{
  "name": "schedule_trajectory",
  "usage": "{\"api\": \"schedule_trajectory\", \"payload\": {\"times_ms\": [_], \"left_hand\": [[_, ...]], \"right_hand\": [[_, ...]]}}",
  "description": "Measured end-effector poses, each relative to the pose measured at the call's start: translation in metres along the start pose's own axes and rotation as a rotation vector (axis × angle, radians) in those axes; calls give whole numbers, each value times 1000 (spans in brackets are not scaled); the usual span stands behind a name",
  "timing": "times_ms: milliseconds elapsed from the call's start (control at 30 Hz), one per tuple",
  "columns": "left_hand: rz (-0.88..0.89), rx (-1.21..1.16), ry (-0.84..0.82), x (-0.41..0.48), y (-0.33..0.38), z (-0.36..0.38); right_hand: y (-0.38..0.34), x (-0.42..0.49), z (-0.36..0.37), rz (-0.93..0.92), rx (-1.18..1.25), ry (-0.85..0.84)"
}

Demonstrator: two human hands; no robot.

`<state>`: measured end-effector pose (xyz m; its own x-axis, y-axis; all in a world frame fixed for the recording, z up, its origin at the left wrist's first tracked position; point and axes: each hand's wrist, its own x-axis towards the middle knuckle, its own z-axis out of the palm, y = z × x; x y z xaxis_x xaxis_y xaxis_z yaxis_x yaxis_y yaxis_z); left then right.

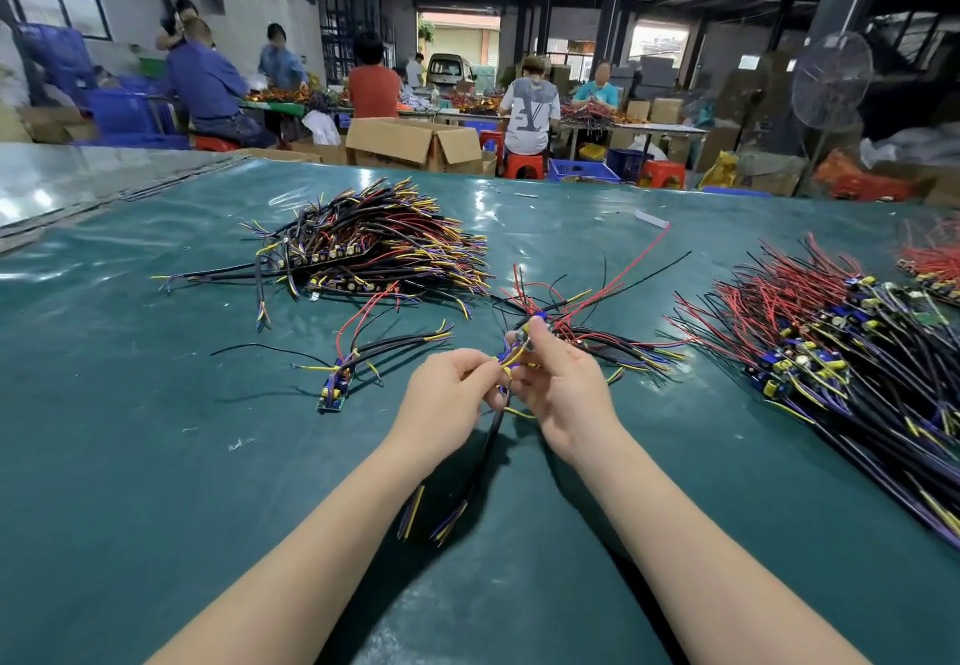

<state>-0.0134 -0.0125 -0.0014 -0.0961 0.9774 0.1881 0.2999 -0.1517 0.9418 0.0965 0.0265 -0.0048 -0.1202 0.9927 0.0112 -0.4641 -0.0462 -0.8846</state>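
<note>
A small circuit board with yellow, purple, red and black wires (514,350) is pinched between the curled fingers of the left hand (447,394) and the right hand (563,394). Its black sheathed cables (488,448) are seen hanging below the fingers. A second wired board (335,386) is laid on the green table cover (182,456), left of the fingers and apart from them.

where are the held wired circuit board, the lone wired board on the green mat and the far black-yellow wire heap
held wired circuit board (511,356): head view, its yellow wires
lone wired board (335,391): head view, the board itself
far wire heap (374,248): head view, heap's middle
</note>
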Motion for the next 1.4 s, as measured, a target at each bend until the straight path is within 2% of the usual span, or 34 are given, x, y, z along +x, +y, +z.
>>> {"api": "schedule_trajectory", "payload": {"times_ms": [200, 300, 367, 433, 567, 733, 867, 933, 1067, 1167, 1233, 1400], "left_hand": [[10, -44, 128, 3, -4, -3], [-20, -139, 163, 4, -5, -2], [-41, -190, 168, 4, -5, -2], [-53, -204, 154, 3, -3, -2], [-108, -197, 41, 1, -1, 1], [-157, -212, -123, 1, 4, 0], [-248, -403, -235, 4, 7, -6], [-220, -371, -211, 2, 6, -6], [-76, -76, -69, 2, 2, -8], [-11, 8, -65, 2, 1, -11], [15, 3, -101, 1, 3, -11], [49, -231, -147, -3, 7, -9]], "right_hand": [[0, -5, 10, 249, 163, 26], [-1, -10, 11, 328, 253, -10], [2, -12, 12, 301, 227, -50], [5, -12, 13, 201, 101, -54], [8, -10, 11, 48, -63, 51], [6, -8, 11, 33, 57, 78], [3, -9, 13, 76, 158, 61], [4, -8, 14, 94, 150, 79], [0, -6, 9, 120, 150, 163], [-5, -6, 5, 103, 110, 175], [-7, -6, 4, 67, 105, 154], [-7, -7, 8, -6, 190, 77]]}}
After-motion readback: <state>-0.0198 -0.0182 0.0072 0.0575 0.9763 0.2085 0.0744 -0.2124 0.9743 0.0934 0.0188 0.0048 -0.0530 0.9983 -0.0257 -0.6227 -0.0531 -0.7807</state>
